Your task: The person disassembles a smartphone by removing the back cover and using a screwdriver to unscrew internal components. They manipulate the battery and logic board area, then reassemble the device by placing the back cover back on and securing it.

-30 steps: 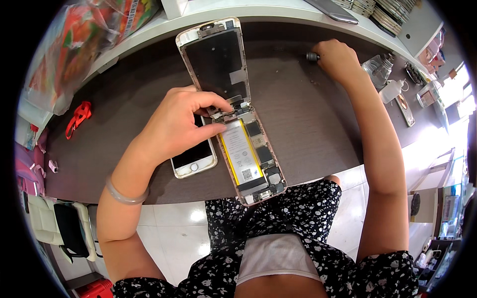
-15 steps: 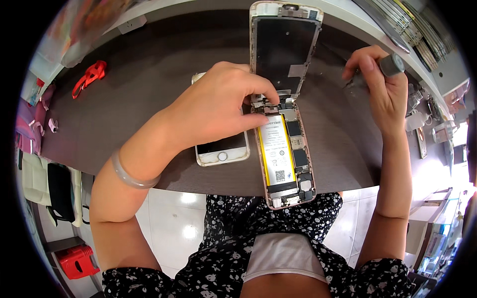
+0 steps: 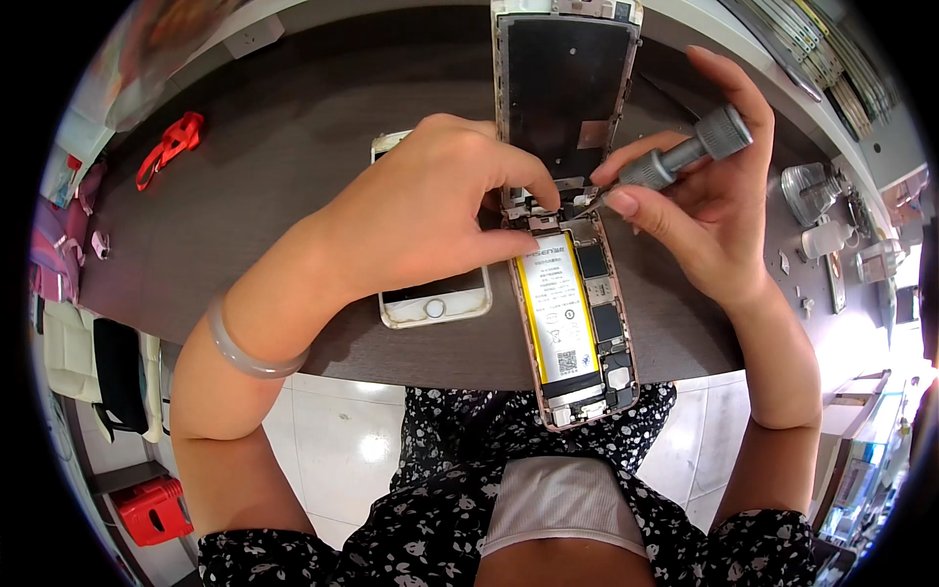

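Observation:
An opened phone [image 3: 599,293] lies at the table's front edge, its lower end jutting out past it. The white battery [image 3: 558,313] with yellow edges and the dark chips beside it are exposed. Its screen panel [image 3: 565,93] stands raised at the far end. My left hand [image 3: 460,210] grips the phone's upper left part near the hinge, thumb at the battery's top, fingertips by the connectors. In my right hand [image 3: 714,215] is a grey screwdriver [image 3: 690,152], tilted, its tip down by the upper right of the phone body. Whether the tip touches a screw I cannot tell.
A second white phone [image 3: 435,305] lies partly under my left forearm. A red strap [image 3: 171,147] sits at the far left. Along the right are a glass jar [image 3: 807,191], a small white bottle [image 3: 824,238] and tiny parts. A shelf edge [image 3: 293,22] borders the back.
My right hand has brought the screwdriver leftward from the table's right side to the phone. The opened phone has shifted slightly toward me and right, with my left hand still on it.

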The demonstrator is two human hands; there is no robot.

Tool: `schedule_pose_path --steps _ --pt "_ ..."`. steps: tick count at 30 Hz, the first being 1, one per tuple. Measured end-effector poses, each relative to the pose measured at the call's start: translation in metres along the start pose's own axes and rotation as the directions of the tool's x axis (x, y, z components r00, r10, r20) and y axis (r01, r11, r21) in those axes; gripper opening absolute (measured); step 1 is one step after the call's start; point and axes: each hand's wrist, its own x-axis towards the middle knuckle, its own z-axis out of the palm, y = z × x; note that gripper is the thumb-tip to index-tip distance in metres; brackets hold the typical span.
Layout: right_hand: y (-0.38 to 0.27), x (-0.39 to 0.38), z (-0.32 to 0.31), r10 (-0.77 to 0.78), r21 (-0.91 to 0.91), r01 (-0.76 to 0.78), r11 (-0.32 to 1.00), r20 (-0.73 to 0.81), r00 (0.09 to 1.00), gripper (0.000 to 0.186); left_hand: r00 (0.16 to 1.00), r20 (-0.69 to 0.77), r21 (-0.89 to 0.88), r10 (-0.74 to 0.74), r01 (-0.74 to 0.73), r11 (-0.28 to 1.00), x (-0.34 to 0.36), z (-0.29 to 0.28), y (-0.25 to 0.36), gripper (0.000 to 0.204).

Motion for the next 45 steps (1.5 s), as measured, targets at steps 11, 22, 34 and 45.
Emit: schedule_pose_path --steps 11,22,34,45 --pt "-0.003 0.008 -0.022 0.046 -0.155 -0.075 0.985 -0.182 0.982 0.067 1.000 0.000 -0.003 -0.005 0.005 1.000 -0.001 -0.001 0.002 0.028" --pt "0.015 0.019 -0.035 0.458 -0.107 -0.488 0.866 -0.221 0.861 0.029 0.999 0.014 0.045 -0.029 0.028 0.999 -0.001 -0.002 0.003 0.027" --pt "0.025 0.017 -0.030 0.374 -0.199 -0.389 0.900 -0.107 0.921 0.032 0.999 0.023 0.016 -0.042 0.042 0.999 0.000 -0.002 0.003 0.027" --pt "0.020 0.018 -0.036 0.277 -0.204 -0.297 0.933 -0.124 0.953 0.032 0.998 0.029 0.047 -0.058 0.056 0.997 0.001 -0.003 0.004 0.028"
